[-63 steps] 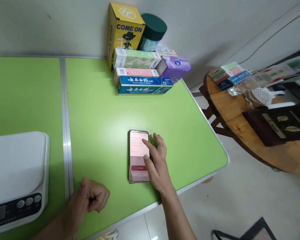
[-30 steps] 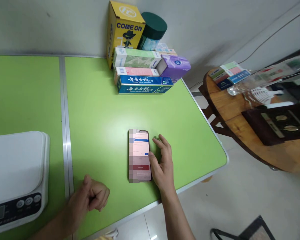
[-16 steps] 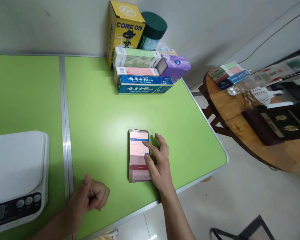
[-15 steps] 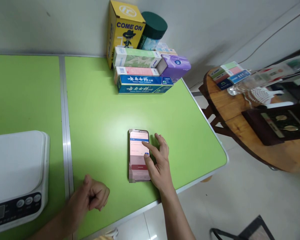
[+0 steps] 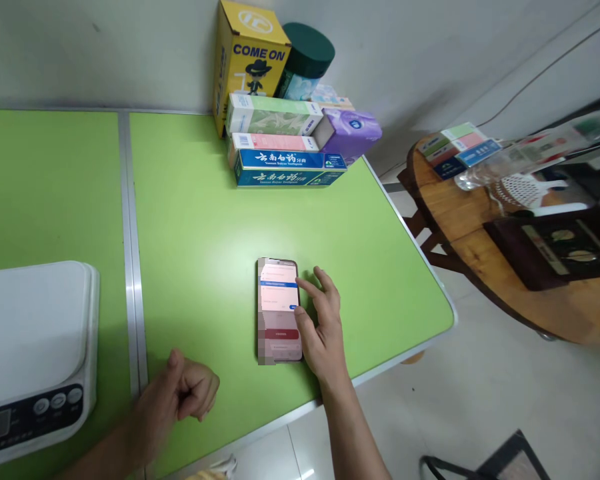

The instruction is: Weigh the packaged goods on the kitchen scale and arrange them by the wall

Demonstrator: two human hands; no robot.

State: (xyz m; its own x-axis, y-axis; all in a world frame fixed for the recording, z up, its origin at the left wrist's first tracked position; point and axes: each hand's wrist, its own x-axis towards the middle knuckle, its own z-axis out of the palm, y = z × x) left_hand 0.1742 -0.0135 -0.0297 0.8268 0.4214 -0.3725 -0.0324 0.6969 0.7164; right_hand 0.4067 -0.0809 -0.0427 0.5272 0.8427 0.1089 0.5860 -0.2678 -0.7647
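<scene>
A smartphone (image 5: 280, 320) lies face up on the green table (image 5: 200, 227), its screen lit with a white panel, a blue bar and a red button. My right hand (image 5: 323, 327) is at the phone's right edge, fingers apart, with the index fingertip and thumb tip over that edge; whether they touch the glass I cannot tell. It holds nothing. To the left of the phone, my left hand (image 5: 193, 390) rests by the table's front edge with its fingers curled into a loose fist. Nothing shows inside it.
A white kitchen scale (image 5: 35, 327) stands at the left, beyond a metal seam. At the back are a yellow box (image 5: 253, 63), a green-lidded jar (image 5: 307, 50), toothpaste boxes (image 5: 290, 170) and a purple box (image 5: 350, 133). A wooden table (image 5: 460, 233) with several items stands right.
My right index finger and thumb have drawn back rightward from over the screen to the phone's edge. The blue bar on the screen sits slightly lower. My left hand has stayed put.
</scene>
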